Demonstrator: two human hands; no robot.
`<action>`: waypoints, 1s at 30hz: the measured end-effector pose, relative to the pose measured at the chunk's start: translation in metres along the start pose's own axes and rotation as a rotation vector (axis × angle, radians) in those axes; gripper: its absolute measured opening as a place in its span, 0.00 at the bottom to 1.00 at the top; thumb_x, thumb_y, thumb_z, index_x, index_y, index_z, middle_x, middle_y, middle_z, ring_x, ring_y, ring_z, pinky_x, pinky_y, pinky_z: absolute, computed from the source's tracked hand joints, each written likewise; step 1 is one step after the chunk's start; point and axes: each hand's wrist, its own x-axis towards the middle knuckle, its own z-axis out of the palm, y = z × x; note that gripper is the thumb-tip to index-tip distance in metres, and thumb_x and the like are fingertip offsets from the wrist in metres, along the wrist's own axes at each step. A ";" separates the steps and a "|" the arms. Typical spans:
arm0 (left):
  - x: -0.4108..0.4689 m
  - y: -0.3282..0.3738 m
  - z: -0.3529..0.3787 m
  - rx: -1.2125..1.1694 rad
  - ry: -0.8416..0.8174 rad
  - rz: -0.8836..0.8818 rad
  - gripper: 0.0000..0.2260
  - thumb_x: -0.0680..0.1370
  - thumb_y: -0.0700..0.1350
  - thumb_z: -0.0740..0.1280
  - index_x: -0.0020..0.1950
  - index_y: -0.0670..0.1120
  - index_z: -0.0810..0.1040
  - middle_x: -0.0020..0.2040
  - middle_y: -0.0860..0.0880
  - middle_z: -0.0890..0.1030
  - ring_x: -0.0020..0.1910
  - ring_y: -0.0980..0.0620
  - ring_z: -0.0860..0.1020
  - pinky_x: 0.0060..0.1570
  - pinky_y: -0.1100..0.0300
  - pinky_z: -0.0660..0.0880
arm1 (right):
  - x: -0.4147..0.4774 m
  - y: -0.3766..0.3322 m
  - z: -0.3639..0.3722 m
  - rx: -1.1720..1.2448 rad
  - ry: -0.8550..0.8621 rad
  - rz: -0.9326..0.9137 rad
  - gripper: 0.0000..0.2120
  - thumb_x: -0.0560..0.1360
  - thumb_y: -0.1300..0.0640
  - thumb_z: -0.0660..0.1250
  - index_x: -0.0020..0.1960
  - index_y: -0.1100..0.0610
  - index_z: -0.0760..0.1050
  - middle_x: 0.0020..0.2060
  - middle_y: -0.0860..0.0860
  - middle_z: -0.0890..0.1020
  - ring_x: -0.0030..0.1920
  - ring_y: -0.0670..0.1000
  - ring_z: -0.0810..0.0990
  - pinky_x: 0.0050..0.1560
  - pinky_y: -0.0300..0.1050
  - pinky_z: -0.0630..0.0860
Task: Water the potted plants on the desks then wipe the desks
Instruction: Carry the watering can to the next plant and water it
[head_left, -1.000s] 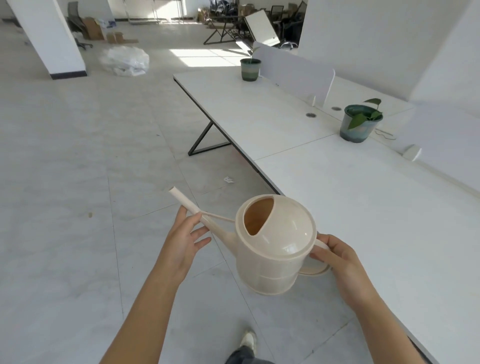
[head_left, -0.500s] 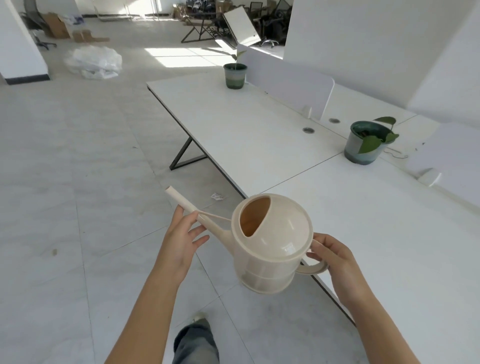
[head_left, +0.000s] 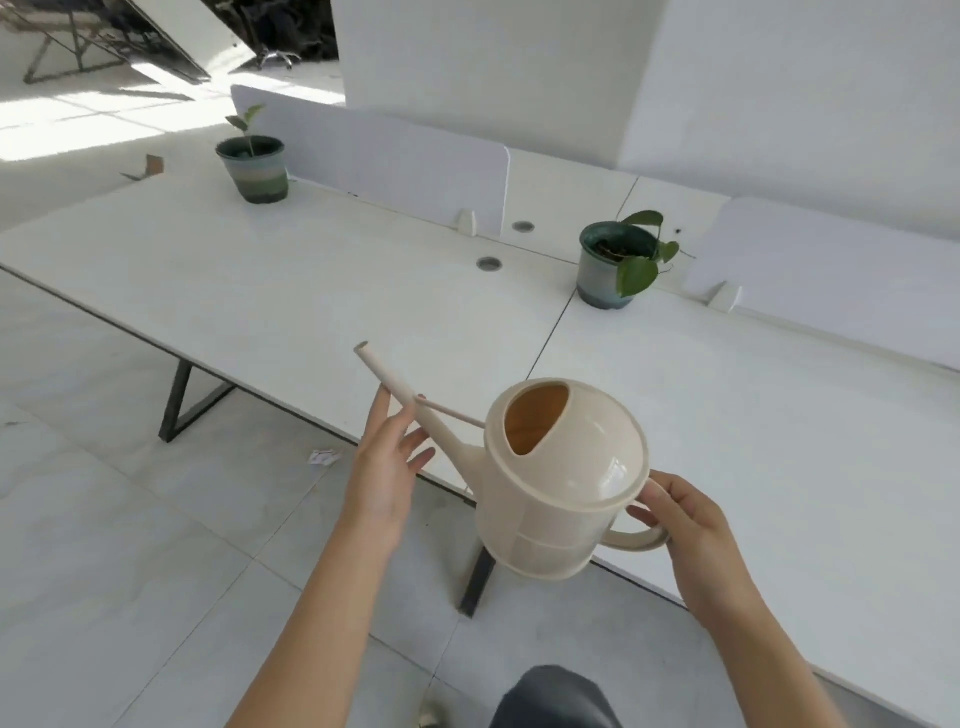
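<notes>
I hold a cream plastic watering can (head_left: 563, 483) in front of me, just over the near edge of the white desks (head_left: 291, 291). My right hand (head_left: 688, 525) grips its loop handle. My left hand (head_left: 387, 457) supports the long spout from below with straight fingers. A green pot with a broad-leaved plant (head_left: 615, 267) stands at the back of the desks, right of centre. A second striped green pot with a thin seedling (head_left: 253, 167) stands at the far left end.
White divider panels (head_left: 395, 156) run along the back of the desks. Black metal desk legs (head_left: 179, 400) stand on the grey tiled floor, where a scrap of paper (head_left: 323, 457) lies. My knee (head_left: 553, 699) shows at the bottom edge.
I have stepped closer and turned right towards the desks; both pots now look nearer and more central. My hands keep the same hold on the watering can.
</notes>
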 end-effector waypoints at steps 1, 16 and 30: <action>0.008 -0.001 0.004 -0.018 -0.025 -0.006 0.20 0.79 0.44 0.58 0.71 0.54 0.64 0.51 0.54 0.78 0.48 0.53 0.76 0.50 0.58 0.70 | 0.000 -0.002 0.003 0.009 0.019 0.003 0.11 0.71 0.45 0.65 0.44 0.51 0.81 0.42 0.44 0.85 0.52 0.49 0.79 0.59 0.50 0.72; 0.136 -0.043 0.123 0.045 -0.379 -0.142 0.15 0.80 0.40 0.56 0.64 0.50 0.71 0.48 0.53 0.75 0.53 0.52 0.73 0.57 0.57 0.71 | 0.088 -0.016 -0.052 0.069 0.434 -0.044 0.10 0.76 0.59 0.60 0.39 0.57 0.77 0.32 0.43 0.84 0.39 0.40 0.82 0.38 0.30 0.78; 0.231 -0.071 0.227 0.214 -0.549 -0.399 0.23 0.77 0.48 0.60 0.71 0.56 0.61 0.54 0.46 0.72 0.42 0.49 0.75 0.37 0.60 0.76 | 0.158 -0.053 -0.073 0.093 0.715 0.000 0.09 0.73 0.56 0.66 0.36 0.58 0.75 0.38 0.51 0.80 0.40 0.47 0.80 0.26 0.31 0.76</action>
